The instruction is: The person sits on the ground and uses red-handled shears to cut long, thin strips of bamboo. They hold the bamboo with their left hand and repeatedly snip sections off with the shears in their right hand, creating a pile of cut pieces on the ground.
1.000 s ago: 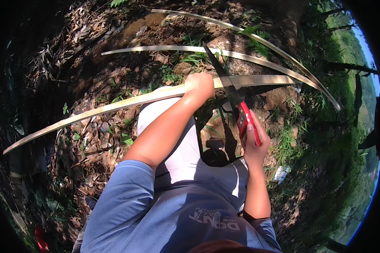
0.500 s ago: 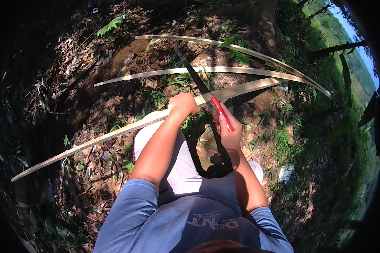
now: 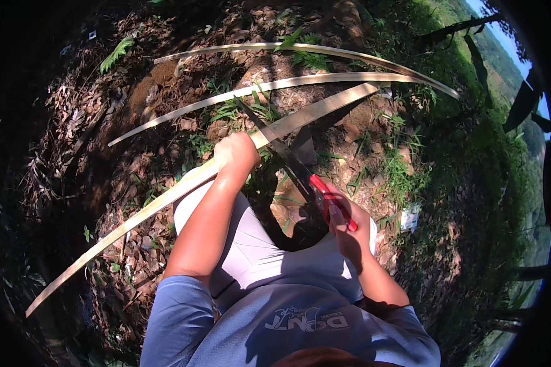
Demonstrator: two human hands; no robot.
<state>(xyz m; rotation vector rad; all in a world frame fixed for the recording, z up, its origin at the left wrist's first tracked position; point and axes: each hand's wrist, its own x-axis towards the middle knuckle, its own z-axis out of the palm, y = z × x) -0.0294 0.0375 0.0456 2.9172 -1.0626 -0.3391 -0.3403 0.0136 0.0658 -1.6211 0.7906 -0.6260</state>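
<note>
A long pale wooden strip [image 3: 120, 229] slants from the lower left to the upper right across my knee. My left hand [image 3: 236, 154] is wrapped round it near its middle. In my right hand [image 3: 350, 231] is the red handle of a hand saw [image 3: 286, 158]. The dark blade lies across the strip just right of my left fist, its tip reaching past the far edge. Handle and right hand are on the near side of the strip, close to my right thigh. Whether the blade has cut into the wood cannot be made out.
Two more pale wooden strips [image 3: 275, 84] [image 3: 269, 46] lie on the ground beyond, their right ends meeting. Dry leaves, grass tufts and a fern [image 3: 116, 54] cover the soil. A small white packet [image 3: 409, 217] lies on the right. Green slope shows at the far right.
My right hand has drawn the saw back toward me and to the right, so less blade reaches past the strip. My left hand still grips the strip. The whole view has shifted and turned somewhat.
</note>
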